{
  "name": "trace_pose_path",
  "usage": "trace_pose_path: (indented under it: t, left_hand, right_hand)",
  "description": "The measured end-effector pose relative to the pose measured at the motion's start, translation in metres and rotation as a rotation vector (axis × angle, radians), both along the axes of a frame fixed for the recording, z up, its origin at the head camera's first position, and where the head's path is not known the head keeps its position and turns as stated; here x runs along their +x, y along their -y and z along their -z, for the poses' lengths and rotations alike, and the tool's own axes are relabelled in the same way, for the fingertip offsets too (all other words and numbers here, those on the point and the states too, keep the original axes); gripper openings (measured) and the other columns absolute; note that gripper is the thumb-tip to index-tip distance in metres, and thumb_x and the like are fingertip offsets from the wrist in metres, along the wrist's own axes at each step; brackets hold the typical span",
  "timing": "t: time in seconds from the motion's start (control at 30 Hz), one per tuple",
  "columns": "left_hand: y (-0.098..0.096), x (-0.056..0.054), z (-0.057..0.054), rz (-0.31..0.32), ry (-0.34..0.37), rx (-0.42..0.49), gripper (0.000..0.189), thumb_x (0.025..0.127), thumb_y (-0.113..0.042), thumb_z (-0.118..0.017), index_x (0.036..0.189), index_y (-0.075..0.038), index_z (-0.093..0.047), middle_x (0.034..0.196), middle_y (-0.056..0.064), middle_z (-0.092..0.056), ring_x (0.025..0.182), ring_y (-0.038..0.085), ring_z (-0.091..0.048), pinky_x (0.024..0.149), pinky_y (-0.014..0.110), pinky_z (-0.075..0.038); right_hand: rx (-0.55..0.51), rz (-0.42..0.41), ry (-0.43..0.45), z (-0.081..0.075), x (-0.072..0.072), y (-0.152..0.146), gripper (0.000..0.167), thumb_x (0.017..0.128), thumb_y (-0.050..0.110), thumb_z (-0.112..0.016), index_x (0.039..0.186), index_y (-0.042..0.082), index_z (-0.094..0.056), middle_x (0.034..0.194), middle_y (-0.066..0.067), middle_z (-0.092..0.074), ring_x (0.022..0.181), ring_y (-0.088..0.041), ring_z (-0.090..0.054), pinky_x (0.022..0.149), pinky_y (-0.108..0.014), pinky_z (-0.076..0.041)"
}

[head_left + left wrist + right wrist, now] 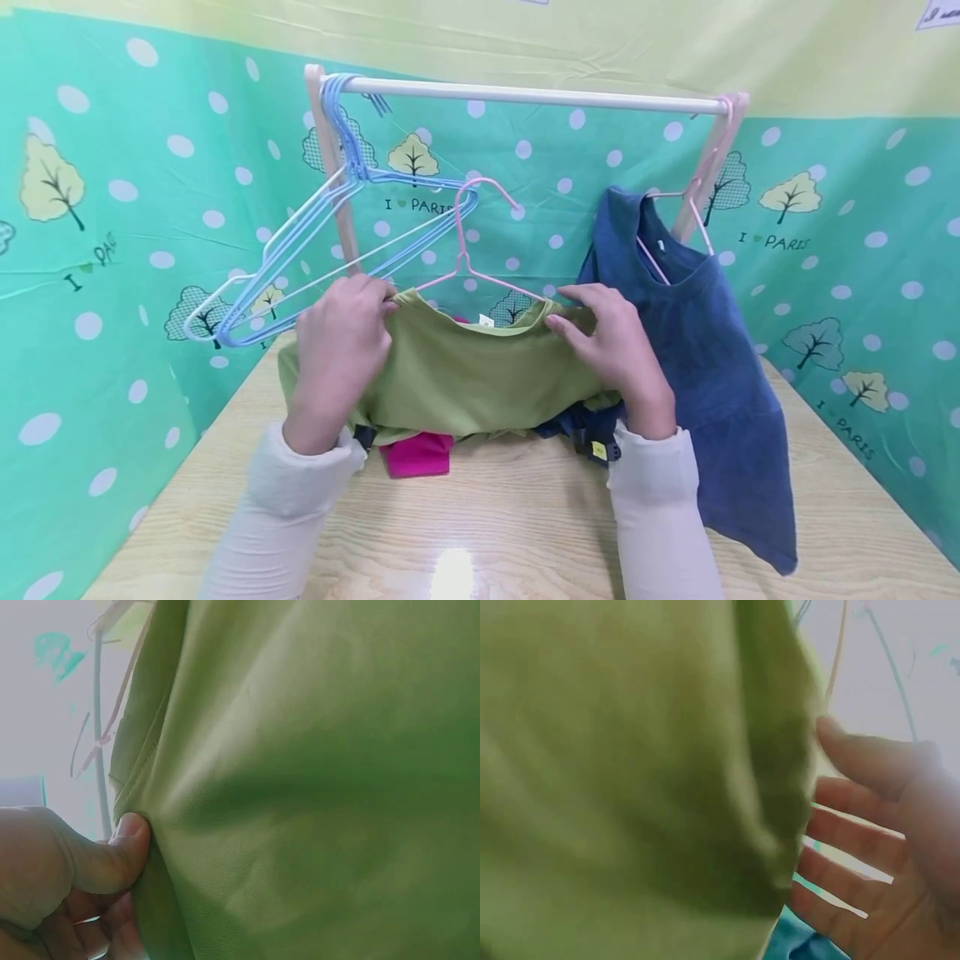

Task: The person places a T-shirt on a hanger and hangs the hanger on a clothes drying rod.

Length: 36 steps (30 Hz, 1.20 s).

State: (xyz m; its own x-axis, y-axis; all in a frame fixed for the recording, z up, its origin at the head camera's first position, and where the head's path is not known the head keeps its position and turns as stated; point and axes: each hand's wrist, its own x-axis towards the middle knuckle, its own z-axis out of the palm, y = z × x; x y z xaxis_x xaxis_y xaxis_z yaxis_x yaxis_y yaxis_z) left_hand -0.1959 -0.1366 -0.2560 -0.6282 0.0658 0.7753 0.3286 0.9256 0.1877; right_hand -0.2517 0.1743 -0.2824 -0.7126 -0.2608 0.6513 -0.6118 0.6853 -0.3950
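An olive-green shirt (465, 375) is held up above the table, with a pink hanger (462, 242) inside its neckline and the hook pointing up, apart from the rail. My left hand (341, 354) pinches the shirt's left shoulder; in the left wrist view the thumb (129, 838) presses the cloth edge. At the opposite shoulder is my right hand (611, 346), its thumb in front. The right wrist view shows its fingers (855, 840) nearly straight and spread at the cloth's edge, partly behind it.
A rack with a white rail (525, 93) stands behind. Several blue hangers (341, 200) hang at its left end. A navy garment (697, 350) hangs on a pink hanger at the right. Magenta cloth (417, 456) lies on the wooden table (510, 533) beneath the shirt.
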Motion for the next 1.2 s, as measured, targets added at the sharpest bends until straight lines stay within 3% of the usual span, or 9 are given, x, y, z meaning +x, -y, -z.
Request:
trace_pose_path:
  t: [0.33, 0.5, 0.63, 0.77, 0.87, 1.2]
  left_hand:
    - [-0.014, 0.0, 0.005, 0.018, -0.04, -0.077, 0.005, 0.088, -0.005, -0.079, 0.092, -0.002, -0.077, 0.086, 0.009, -0.072, 0.072, 0.032, -0.064, 0.045, 0.044, -0.049]
    - [-0.016, 0.0, 0.006, 0.045, -0.027, -0.095, 0.004, 0.088, -0.004, -0.078, 0.091, -0.002, -0.076, 0.083, 0.008, -0.069, 0.07, 0.031, -0.06, 0.048, 0.044, -0.05]
    - [-0.012, 0.0, 0.004, 0.085, 0.066, -0.075, 0.004, 0.091, -0.005, -0.076, 0.095, -0.003, -0.076, 0.086, 0.009, -0.069, 0.075, 0.031, -0.062, 0.059, 0.046, -0.054]
    - [-0.004, -0.001, -0.001, 0.126, 0.237, -0.066, 0.009, 0.095, -0.007, -0.072, 0.101, -0.004, -0.076, 0.094, 0.009, -0.072, 0.086, 0.032, -0.066, 0.075, 0.048, -0.056]
    - [0.004, -0.001, -0.004, 0.159, 0.327, -0.065, 0.01, 0.096, -0.009, -0.071, 0.103, -0.004, -0.077, 0.097, 0.009, -0.073, 0.087, 0.029, -0.067, 0.078, 0.047, -0.055]
    - [0.023, 0.001, -0.009, 0.257, 0.367, -0.022, 0.008, 0.094, -0.005, -0.073, 0.1, -0.003, -0.078, 0.095, 0.008, -0.075, 0.08, 0.025, -0.066, 0.076, 0.043, -0.055]
  right_hand:
    - [-0.002, -0.077, -0.321, 0.003, 0.005, 0.045, 0.024, 0.092, 0.008, -0.076, 0.114, -0.001, -0.074, 0.105, -0.015, -0.073, 0.095, -0.031, -0.063, 0.082, -0.043, -0.054]
    - [-0.029, -0.072, -0.415, 0.005, 0.005, 0.054, 0.009, 0.095, 0.003, -0.072, 0.102, -0.001, -0.076, 0.094, -0.012, -0.072, 0.087, -0.03, -0.063, 0.077, -0.041, -0.054]
    - [-0.024, -0.068, -0.428, 0.005, 0.005, 0.054, 0.006, 0.097, 0.002, -0.069, 0.098, -0.002, -0.073, 0.09, -0.013, -0.07, 0.084, -0.03, -0.061, 0.075, -0.04, -0.053]
    - [-0.015, -0.057, -0.426, 0.004, 0.005, 0.053, 0.006, 0.097, 0.002, -0.068, 0.097, -0.002, -0.072, 0.09, -0.014, -0.07, 0.083, -0.031, -0.061, 0.076, -0.041, -0.052]
    - [-0.026, -0.048, -0.431, 0.004, 0.004, 0.051, 0.005, 0.096, 0.002, -0.069, 0.097, -0.001, -0.072, 0.09, -0.014, -0.07, 0.084, -0.031, -0.061, 0.076, -0.042, -0.053]
    - [-0.049, -0.018, -0.407, 0.001, 0.005, 0.043, 0.006, 0.097, 0.003, -0.068, 0.098, -0.001, -0.073, 0.092, -0.013, -0.07, 0.085, -0.029, -0.06, 0.075, -0.04, -0.052]
